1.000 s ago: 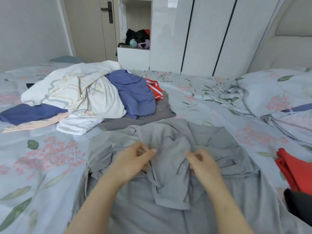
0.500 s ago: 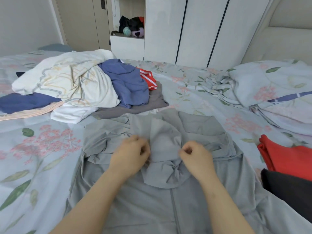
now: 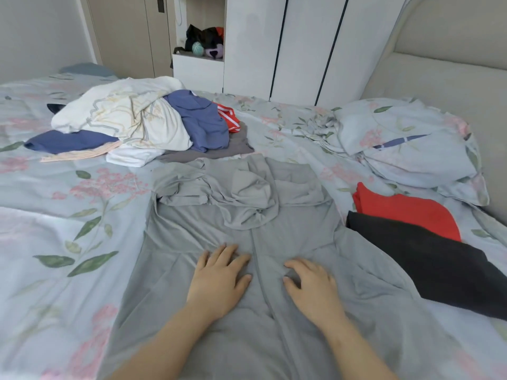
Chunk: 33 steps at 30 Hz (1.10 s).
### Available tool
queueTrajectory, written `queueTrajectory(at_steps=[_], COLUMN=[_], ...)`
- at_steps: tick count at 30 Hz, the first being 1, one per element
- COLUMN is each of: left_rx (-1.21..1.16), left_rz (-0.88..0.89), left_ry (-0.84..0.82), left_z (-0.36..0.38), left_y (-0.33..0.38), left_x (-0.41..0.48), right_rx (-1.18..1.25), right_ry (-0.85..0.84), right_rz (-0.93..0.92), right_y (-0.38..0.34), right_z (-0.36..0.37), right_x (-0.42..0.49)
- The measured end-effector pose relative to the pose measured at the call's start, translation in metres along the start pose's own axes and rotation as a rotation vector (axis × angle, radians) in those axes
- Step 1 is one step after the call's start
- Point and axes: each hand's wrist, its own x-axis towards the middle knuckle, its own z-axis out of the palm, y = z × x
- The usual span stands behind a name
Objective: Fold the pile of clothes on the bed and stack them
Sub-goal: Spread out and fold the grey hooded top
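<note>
A light grey zip garment (image 3: 247, 319) lies spread on the bed in front of me, its hood and sleeves bunched at the far end. My left hand (image 3: 216, 281) rests flat on the cloth left of the zip, fingers straight. On the other side of the zip my right hand (image 3: 312, 286) presses the cloth with spread, slightly bent fingers. Neither hand holds anything. The pile of unfolded clothes (image 3: 137, 124) sits further back on the left: white, blue, red and dark grey pieces.
A red piece (image 3: 403, 209) on a black piece (image 3: 439, 267) lies at my right, overlapping the grey garment's edge. A floral pillow (image 3: 406, 144) lies against the padded headboard at far right. White wardrobes (image 3: 288, 45) stand behind the floral bed sheet (image 3: 55, 215).
Both hands let go of the bunched hood area and moved back toward me, now lying flat on the garment's body on either side of the zip.
</note>
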Motion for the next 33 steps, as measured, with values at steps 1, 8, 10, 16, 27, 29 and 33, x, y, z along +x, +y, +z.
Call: queueTrajectory(at_steps=[1, 8, 10, 16, 27, 29, 33], left_rx=[0.016, -0.088, -0.120, -0.013, 0.148, 0.098, 0.033], left_rz=[0.012, 0.180, 0.263, 0.239, 0.376, 0.346, 0.234], left_ry=[0.034, 0.285, 0.316, 0.252, 0.167, 0.118, -0.074], left_z=[0.000, 0.010, 0.012, 0.010, 0.018, 0.012, -0.005], left_y=[0.003, 0.018, 0.021, 0.055, 0.063, 0.062, 0.067], left_x=[-0.011, -0.066, -0.073, -0.092, -0.091, -0.090, -0.087], right_rx=[-0.015, -0.034, -0.051, -0.002, -0.118, -0.246, -0.260], right_ry=[-0.001, 0.256, 0.283, 0.327, 0.088, 0.090, 0.153], right_rz=[-0.008, -0.093, -0.082, 0.107, -0.393, -0.462, -0.539], right_y=[0.003, 0.018, 0.024, 0.047, 0.082, 0.084, 0.089], right_z=[0.002, 0.006, 0.004, -0.002, -0.015, -0.017, -0.015], right_x=[-0.010, -0.068, -0.079, -0.097, -0.130, -0.130, -0.125])
